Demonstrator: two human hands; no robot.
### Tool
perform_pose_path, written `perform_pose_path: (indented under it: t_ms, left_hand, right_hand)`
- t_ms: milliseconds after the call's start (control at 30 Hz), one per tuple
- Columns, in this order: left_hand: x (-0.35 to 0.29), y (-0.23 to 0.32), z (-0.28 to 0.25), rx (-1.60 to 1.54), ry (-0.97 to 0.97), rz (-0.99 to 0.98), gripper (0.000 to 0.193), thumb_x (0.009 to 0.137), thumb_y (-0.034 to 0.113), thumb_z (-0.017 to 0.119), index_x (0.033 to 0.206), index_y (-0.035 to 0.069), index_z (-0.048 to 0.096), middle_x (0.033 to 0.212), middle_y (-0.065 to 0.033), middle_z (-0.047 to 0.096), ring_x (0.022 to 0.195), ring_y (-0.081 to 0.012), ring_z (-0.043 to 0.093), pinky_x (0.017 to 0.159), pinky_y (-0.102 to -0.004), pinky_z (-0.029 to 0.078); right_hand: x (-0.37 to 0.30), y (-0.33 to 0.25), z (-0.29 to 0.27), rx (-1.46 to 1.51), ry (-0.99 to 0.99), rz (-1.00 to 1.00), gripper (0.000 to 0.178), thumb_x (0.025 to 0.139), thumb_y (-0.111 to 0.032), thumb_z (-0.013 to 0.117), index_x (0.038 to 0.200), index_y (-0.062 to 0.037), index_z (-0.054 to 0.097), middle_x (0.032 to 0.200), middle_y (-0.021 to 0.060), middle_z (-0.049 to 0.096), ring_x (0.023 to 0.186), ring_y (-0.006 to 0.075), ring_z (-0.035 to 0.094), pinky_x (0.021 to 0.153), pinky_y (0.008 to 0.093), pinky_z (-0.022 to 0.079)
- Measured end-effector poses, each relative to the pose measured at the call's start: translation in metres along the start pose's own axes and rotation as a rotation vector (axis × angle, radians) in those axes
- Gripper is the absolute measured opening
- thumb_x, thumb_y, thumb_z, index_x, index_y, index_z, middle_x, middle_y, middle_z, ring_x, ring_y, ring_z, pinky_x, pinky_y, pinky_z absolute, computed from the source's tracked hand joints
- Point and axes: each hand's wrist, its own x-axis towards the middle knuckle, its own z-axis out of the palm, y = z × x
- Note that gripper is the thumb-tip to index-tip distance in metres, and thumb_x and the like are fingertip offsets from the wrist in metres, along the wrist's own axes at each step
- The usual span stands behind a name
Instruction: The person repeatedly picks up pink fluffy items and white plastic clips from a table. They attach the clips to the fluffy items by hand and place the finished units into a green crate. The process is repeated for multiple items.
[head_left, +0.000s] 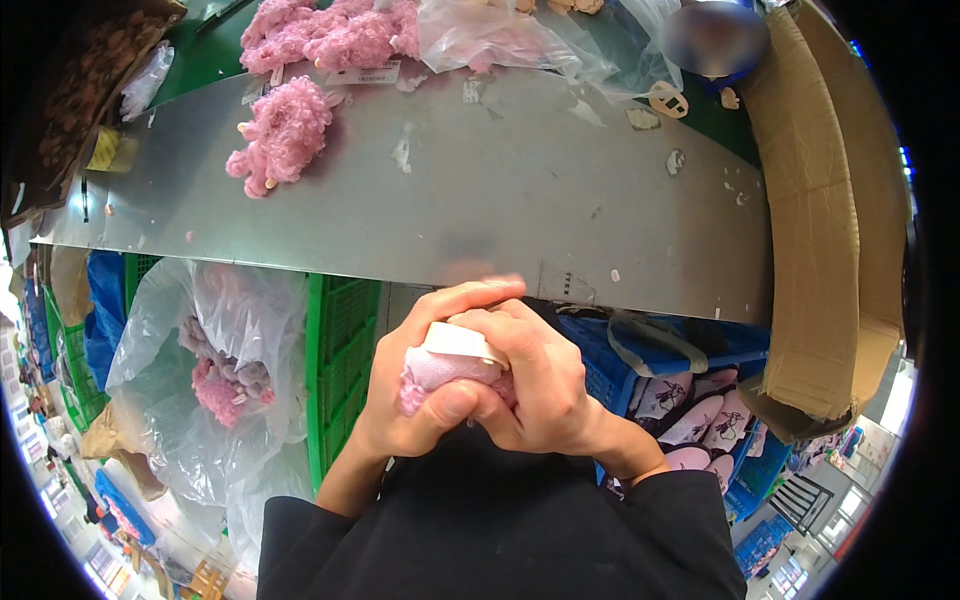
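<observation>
Your hands [550,390] wrap a pink plush [435,370] just off the near edge of the metal bench [500,180]; a carton [815,250] flanks the bench's right end, a green crate [342,350] and blue crate [603,367] below.

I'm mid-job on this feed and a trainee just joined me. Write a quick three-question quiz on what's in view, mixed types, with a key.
1. True or false: the left hand and the right hand both hold the pink fluffy item.
2. Multiple choice: what colour is the crate that holds the pink slipper-shaped pieces?
A) Green
B) Blue
C) Yellow
3. Short answer: which large tan thing is at the right end of the metal table?

Key:
1. True.
2. B.
3. A cardboard box.
</observation>
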Motion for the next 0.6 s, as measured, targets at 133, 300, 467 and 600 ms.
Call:
perform_pose_path:
  t_ms: [133,300,467,600]
  left_hand:
    - [-0.004,-0.006,0.001,-0.027,0.018,0.099,0.075,0.097,0.043,0.069,0.143,-0.012,0.047,0.146,-0.0276,0.055,0.13,-0.0321,0.059,0.111,-0.0411,0.045]
    - [-0.006,-0.004,0.005,0.085,0.047,0.114,0.07,0.099,0.038,0.064,0.143,-0.014,0.048,0.143,-0.0294,0.057,0.125,-0.0309,0.063,0.107,-0.0385,0.048]
    - [-0.001,0.013,0.015,0.097,0.194,0.055,0.063,0.099,0.043,0.045,0.12,-0.013,0.067,0.126,-0.0288,0.068,0.112,-0.0305,0.068,0.097,-0.0379,0.052]
    - [-0.001,0.021,0.029,0.213,0.284,0.119,0.063,0.113,0.032,0.03,0.096,-0.01,0.074,0.098,-0.0248,0.076,0.09,-0.0325,0.075,0.087,-0.0386,0.059]
  right_hand:
    - [-0.001,-0.011,-0.006,0.142,-0.026,0.241,0.048,0.077,-0.005,0.081,0.121,0.0009,0.062,0.104,0.0153,0.067,0.089,0.0336,0.068,0.08,0.0369,0.058]
    - [-0.007,-0.012,-0.011,0.25,-0.023,0.394,0.046,0.075,-0.001,0.08,0.119,-0.0006,0.064,0.105,0.0157,0.068,0.089,0.0315,0.07,0.079,0.0359,0.057]
    - [-0.007,-0.019,0.001,0.092,-0.055,0.194,0.044,0.074,0.003,0.08,0.115,0.0008,0.064,0.103,0.016,0.068,0.093,0.0371,0.067,0.081,0.0402,0.056]
    - [-0.009,-0.019,0.005,-0.08,-0.033,0.029,0.035,0.073,0.002,0.08,0.104,0.0053,0.065,0.094,0.0179,0.068,0.08,0.0346,0.068,0.073,0.0394,0.058]
